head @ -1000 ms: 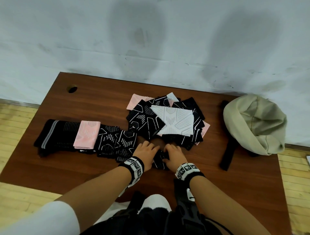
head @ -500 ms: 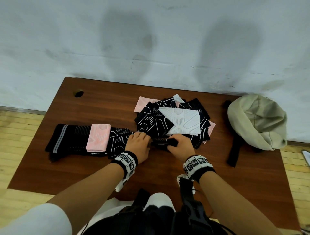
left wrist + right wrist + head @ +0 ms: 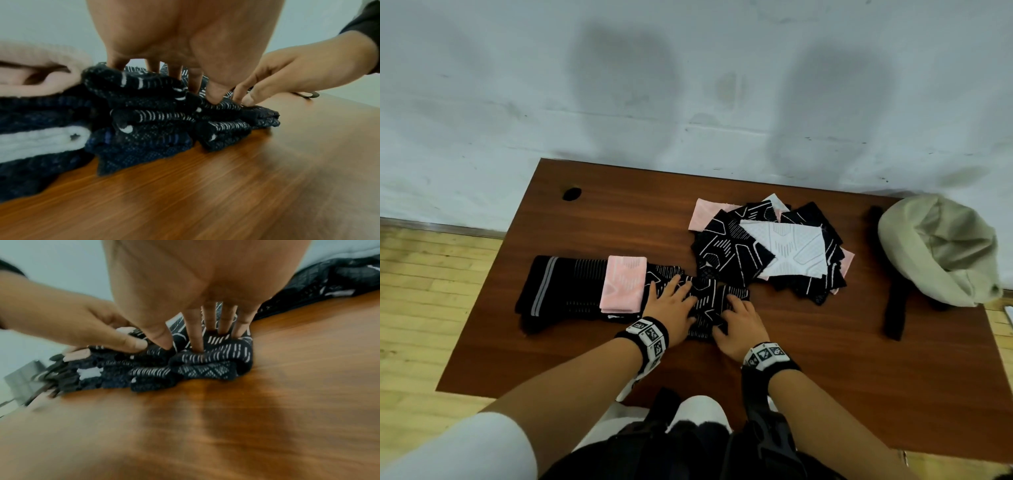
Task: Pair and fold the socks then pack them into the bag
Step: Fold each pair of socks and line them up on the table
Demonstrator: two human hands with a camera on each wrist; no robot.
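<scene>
A folded black sock pair with white dashes (image 3: 707, 308) (image 3: 216, 366) lies at the right end of a row of folded socks (image 3: 571, 287), which includes a pink pair (image 3: 624, 289). My left hand (image 3: 671, 308) (image 3: 193, 78) presses flat on the pair's left side with straight fingers. My right hand (image 3: 739, 320) (image 3: 205, 331) presses down on its right side, fingertips dug into the fabric. A loose pile of black, white and pink socks (image 3: 767, 250) sits behind. The beige bag (image 3: 941, 250) lies at the table's right.
The brown table (image 3: 825, 359) stands against a pale wall. A cable hole (image 3: 571, 194) is at its back left. The bag's black strap (image 3: 893, 308) runs toward the front on the right. Bare wood lies in front of my hands.
The black pair, held between both hands near the loose pile, has been moved left and laid at the end of the folded row. Both hands now press down on it.
</scene>
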